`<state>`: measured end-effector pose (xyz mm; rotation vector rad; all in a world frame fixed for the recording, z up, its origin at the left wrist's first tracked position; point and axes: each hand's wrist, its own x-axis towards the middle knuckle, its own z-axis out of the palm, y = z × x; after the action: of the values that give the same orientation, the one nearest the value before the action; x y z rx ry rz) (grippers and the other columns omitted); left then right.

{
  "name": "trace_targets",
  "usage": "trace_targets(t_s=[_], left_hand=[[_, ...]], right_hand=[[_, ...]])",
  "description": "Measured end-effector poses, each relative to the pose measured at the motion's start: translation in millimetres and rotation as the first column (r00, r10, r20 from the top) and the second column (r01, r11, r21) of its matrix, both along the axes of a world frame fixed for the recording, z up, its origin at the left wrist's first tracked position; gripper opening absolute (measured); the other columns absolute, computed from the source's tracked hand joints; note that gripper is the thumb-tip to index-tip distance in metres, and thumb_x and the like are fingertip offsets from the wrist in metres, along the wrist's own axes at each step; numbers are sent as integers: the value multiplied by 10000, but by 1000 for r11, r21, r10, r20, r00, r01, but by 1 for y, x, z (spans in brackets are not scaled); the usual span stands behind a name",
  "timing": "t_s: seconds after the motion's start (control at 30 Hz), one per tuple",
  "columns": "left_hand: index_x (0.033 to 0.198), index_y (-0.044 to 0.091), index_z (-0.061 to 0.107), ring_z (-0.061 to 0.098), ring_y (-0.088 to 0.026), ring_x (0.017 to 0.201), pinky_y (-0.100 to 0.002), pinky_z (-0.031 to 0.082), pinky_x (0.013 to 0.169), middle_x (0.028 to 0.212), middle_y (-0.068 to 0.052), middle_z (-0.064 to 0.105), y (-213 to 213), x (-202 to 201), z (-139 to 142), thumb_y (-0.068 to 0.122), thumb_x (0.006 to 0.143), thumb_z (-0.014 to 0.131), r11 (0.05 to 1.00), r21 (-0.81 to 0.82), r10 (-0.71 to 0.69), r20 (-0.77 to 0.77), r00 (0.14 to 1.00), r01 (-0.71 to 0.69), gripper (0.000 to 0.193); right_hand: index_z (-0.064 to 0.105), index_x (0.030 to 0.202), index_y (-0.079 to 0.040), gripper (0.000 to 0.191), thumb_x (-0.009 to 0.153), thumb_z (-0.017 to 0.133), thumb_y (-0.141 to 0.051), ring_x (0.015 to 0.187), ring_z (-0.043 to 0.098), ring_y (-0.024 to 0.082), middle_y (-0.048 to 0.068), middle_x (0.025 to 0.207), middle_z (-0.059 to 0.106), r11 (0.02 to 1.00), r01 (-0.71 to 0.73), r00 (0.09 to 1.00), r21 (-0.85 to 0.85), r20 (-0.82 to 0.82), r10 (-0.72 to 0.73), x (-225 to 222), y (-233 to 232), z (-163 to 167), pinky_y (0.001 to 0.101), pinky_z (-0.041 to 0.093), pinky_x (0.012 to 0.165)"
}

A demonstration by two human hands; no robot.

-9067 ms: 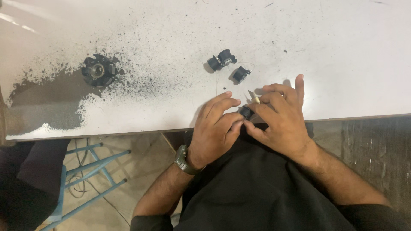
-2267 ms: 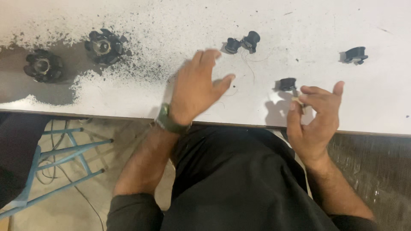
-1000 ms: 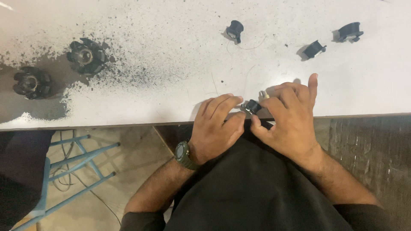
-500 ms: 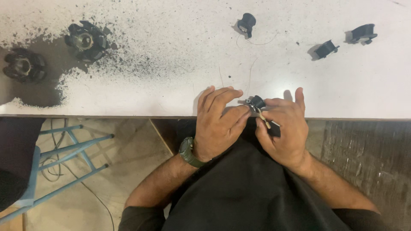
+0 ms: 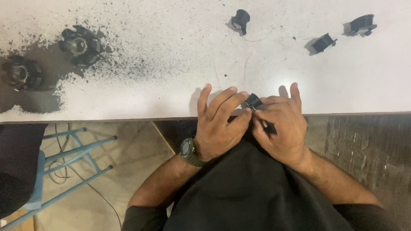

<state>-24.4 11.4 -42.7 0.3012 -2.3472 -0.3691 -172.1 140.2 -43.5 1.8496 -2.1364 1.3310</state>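
Note:
My left hand (image 5: 220, 124) and my right hand (image 5: 280, 126) meet at the near edge of the white table (image 5: 171, 94). Between their fingertips they pinch a small black plastic part (image 5: 253, 102). A thin dark tool or pin shows under my right fingers, mostly hidden. A green watch sits on my left wrist. Three more small black parts lie farther back on the table: one (image 5: 241, 20) in the middle, one (image 5: 323, 42) to its right, one (image 5: 362, 24) at the far right.
Two larger black round parts (image 5: 79, 41) (image 5: 22, 73) sit at the left in a patch of dark powder. Thin wire strands lie on the table near the middle. Below the table edge stands a blue metal stool frame (image 5: 64, 154).
About two seconds ago my hands were apart over the table. They came together at the near edge around the small black part and have kept holding it there since.

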Motion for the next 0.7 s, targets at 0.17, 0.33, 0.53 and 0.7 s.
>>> trace_targets(t_s=[0.17,0.33,0.53,0.7], left_hand=[[969,150,711,539,-241,1350,-586,213,1285,1338,-38,604,-1,-5,3,123,934,789,985,163,60,21,998,-62,90],[971,129,700,571,-244,1306,-606,213,1280,1217,-10,644,-2,-3,7,129,896,756,951,297,53,111,992,-84,93],[1020,120,692,575,-244,1308,-628,196,1272,1197,-4,673,-3,-1,6,128,910,731,952,299,32,124,992,-68,116],[1056,119,707,560,-248,1339,-633,189,1289,1216,-2,677,-5,2,4,125,920,723,942,332,15,107,994,-50,138]], right_hand=[[628,1005,-70,295,799,797,56,1125,682,291,75,962,673,1000,6,1000,-11,11,-6,1,1,-1,618,252,1293],[623,998,-75,310,805,811,77,1129,687,298,71,948,662,999,7,999,-41,-31,-9,0,2,-9,610,243,1279],[590,1024,-66,335,829,790,118,1151,713,305,80,970,674,986,-120,992,-113,-54,114,1,2,-17,559,253,1288],[591,1020,-60,339,823,787,134,1116,711,285,81,954,670,992,-90,993,-91,-83,82,2,0,-12,545,260,1294]])
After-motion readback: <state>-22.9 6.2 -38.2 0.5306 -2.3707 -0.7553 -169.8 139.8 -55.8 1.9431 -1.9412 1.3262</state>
